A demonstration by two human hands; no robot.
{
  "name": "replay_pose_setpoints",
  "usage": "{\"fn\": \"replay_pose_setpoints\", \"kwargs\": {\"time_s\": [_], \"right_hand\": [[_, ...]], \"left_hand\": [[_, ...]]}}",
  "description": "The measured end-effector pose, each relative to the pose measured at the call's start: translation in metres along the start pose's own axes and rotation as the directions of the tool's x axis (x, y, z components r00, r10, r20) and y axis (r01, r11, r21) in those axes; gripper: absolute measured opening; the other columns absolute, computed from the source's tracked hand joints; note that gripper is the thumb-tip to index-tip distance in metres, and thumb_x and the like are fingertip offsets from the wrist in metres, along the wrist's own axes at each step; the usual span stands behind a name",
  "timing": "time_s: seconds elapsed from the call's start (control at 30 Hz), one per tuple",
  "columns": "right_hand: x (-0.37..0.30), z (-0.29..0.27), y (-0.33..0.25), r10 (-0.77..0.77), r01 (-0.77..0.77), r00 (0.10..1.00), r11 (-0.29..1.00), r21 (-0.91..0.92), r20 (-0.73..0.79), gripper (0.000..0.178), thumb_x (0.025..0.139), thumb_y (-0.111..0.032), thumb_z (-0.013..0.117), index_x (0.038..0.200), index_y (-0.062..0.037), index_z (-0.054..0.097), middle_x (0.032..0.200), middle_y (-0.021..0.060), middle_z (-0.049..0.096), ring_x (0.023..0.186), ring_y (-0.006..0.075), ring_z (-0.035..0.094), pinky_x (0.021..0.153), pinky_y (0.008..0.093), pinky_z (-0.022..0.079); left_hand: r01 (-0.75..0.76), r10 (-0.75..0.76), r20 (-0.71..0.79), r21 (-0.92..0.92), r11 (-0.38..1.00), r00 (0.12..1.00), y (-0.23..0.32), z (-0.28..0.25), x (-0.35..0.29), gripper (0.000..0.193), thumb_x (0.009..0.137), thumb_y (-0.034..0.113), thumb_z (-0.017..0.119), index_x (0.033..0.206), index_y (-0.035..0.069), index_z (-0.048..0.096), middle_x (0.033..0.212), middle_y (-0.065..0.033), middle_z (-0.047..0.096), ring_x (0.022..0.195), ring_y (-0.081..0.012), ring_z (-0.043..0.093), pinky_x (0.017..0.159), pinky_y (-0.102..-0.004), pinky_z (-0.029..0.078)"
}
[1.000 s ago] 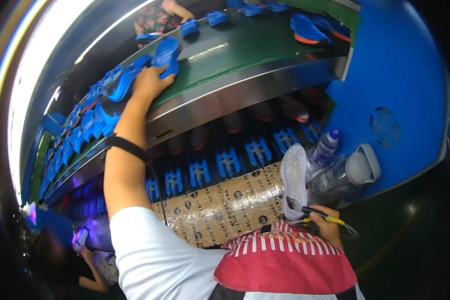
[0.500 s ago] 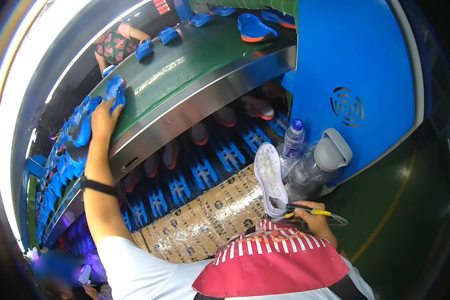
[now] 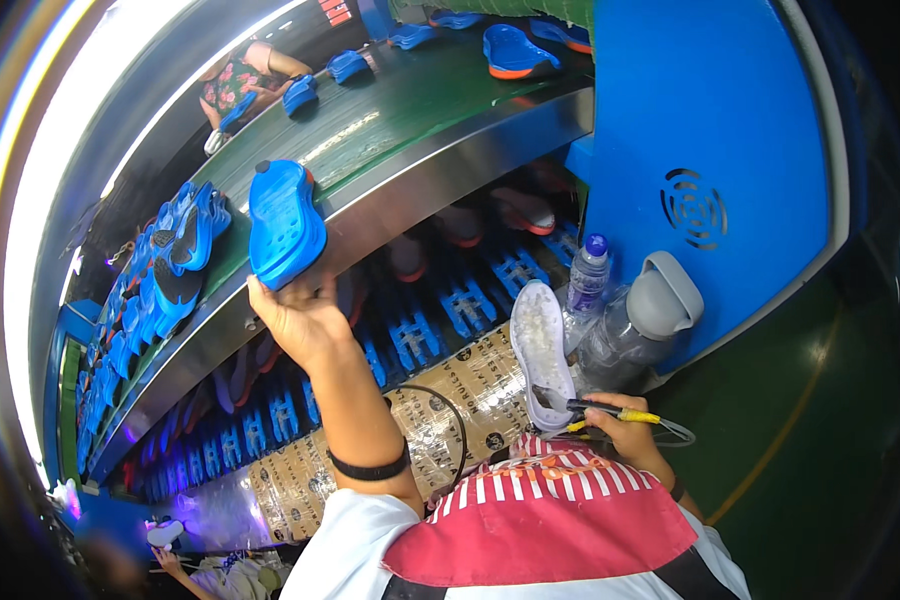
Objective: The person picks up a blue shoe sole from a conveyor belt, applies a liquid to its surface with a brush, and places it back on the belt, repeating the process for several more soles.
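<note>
My left hand (image 3: pixel 305 322) grips one end of a blue shoe sole (image 3: pixel 285 225) and holds it up over the near edge of the green conveyor belt (image 3: pixel 355 135). The sole's hollow, dotted inside faces me. Low on the right, my right hand (image 3: pixel 622 428) is closed around a brush (image 3: pixel 598 407) with a dark handle, yellow tape and a thin clear tube. The brush's tip rests at the near end of a white sole-shaped tray (image 3: pixel 519 345) coated inside with clumpy whitish stuff.
Stacked blue soles (image 3: pixel 175 260) line the belt's left side; more lie along its far part. Below runs a lower line with blue holders (image 3: pixel 410 340). A water bottle (image 3: pixel 588 270), a grey-lidded jug (image 3: pixel 660 300) and a blue machine housing (image 3: pixel 710 120) stand right. A person (image 3: pixel 245 85) works across the belt.
My left hand has drawn back from the stack toward me and to the right, bringing a blue sole with it. My right hand stays by the white tray with the brush.
</note>
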State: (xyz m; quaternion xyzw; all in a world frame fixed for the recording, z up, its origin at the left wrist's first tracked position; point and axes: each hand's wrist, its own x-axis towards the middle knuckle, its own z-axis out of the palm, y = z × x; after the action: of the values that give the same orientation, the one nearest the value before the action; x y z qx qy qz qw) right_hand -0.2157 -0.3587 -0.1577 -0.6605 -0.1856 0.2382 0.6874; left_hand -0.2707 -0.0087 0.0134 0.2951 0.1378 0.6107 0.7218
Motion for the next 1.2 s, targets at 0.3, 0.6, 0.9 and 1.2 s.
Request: {"fn": "replay_pose_setpoints", "kwargs": {"time_s": [0.3, 0.6, 0.9, 1.2], "right_hand": [[0.005, 0.003, 0.010, 0.062, -0.065, 0.997, 0.996, 0.062, 0.048, 0.024, 0.080, -0.008, 0.065, 0.100, 0.0060, 0.064, 0.083, 0.0120, 0.068, 0.075, 0.0122, 0.064, 0.069, 0.0228, 0.051], [0.010, -0.001, -0.024, -0.009, 0.018, 0.998, 0.987, 0.158, -0.061, 0.023, 0.078, -0.001, 0.064, 0.099, 0.0076, 0.063, 0.083, 0.0132, 0.067, 0.072, 0.0145, 0.065, 0.067, 0.0225, 0.052], [0.033, 0.025, -0.096, -0.496, 0.501, 0.850, 0.865, 0.019, 0.179, 0.020, 0.071, 0.000, 0.066, 0.090, 0.0058, 0.065, 0.075, 0.0119, 0.066, 0.063, 0.0138, 0.061, 0.056, 0.0254, 0.046], [0.054, 0.074, -0.111, -0.776, 0.803, 0.540, 0.358, -0.476, 0.327, 0.026, 0.065, -0.002, 0.071, 0.089, 0.0000, 0.064, 0.071, 0.0087, 0.061, 0.062, 0.0232, 0.057, 0.056, 0.0315, 0.047]], "left_hand": [[0.785, -0.418, 0.673, -0.441, 0.435, 0.610, -0.013, -0.015, 0.030, 0.071, 0.084, 0.037, 0.054, 0.135, -0.003, 0.026, 0.131, -0.0265, 0.033, 0.116, -0.0426, 0.040, 0.088, -0.0483, 0.047], [0.759, -0.546, 0.651, -0.073, 0.647, 0.528, -0.030, -0.058, -0.064, 0.088, 0.082, 0.068, 0.038, 0.133, -0.004, 0.033, 0.125, -0.0297, 0.045, 0.110, -0.0415, 0.052, 0.088, -0.0581, 0.045], [0.912, -0.855, 0.428, 0.141, 0.384, 0.294, -0.085, -0.115, -0.127, 0.087, 0.081, 0.071, 0.036, 0.132, 0.000, 0.037, 0.124, -0.0206, 0.050, 0.110, -0.0346, 0.053, 0.093, -0.0489, 0.044], [0.894, -0.921, 0.358, 0.346, 0.284, 0.154, -0.089, -0.141, -0.157, 0.077, 0.078, 0.059, 0.057, 0.133, 0.009, 0.038, 0.125, -0.0136, 0.052, 0.112, -0.0260, 0.053, 0.095, -0.0437, 0.044]]}}
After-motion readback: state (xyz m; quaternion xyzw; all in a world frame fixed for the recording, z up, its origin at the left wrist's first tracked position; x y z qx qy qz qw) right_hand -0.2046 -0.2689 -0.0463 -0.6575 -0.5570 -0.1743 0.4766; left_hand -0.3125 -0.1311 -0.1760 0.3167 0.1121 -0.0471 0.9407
